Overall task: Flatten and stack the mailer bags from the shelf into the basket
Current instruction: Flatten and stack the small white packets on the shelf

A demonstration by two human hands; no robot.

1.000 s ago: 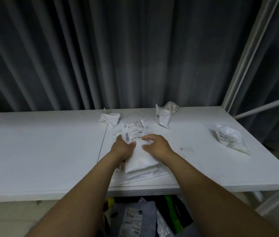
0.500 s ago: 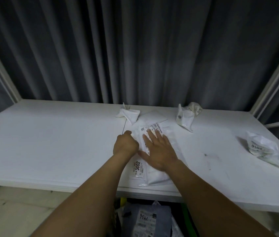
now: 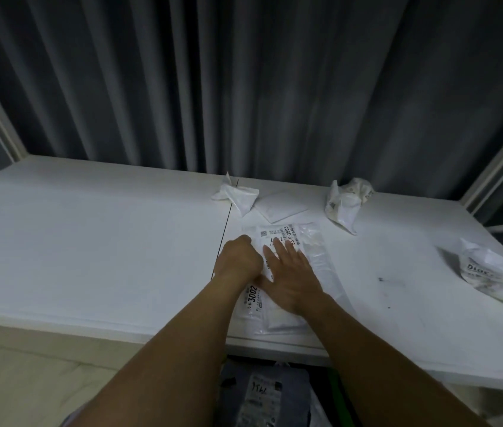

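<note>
A pile of flat white mailer bags point(image 3: 311, 251) with printed labels lies on the white shelf point(image 3: 96, 241) near its front edge. My right hand point(image 3: 290, 275) presses flat on the top bag with straight, spread fingers. My left hand point(image 3: 237, 261) sits at the pile's left edge with its fingers curled into a fist; whether it pinches the bag's edge is hidden. Crumpled mailer bags lie further off: one at the back middle point(image 3: 236, 197), one at the back right point(image 3: 344, 203) and one at the far right point(image 3: 487, 269). A flat white bag point(image 3: 281, 206) lies behind the pile.
Below the shelf's front edge, dark and grey mailer bags point(image 3: 262, 392) show in a container with a green strip point(image 3: 336, 392) beside them. White frame posts point(image 3: 502, 155) rise at both back corners. A dark pleated curtain point(image 3: 244, 81) hangs behind the shelf.
My right hand went from curled on the bag to flat with spread fingers, pressing it down. The bag now lies flatter on the pile. My view has shifted left and closer.
</note>
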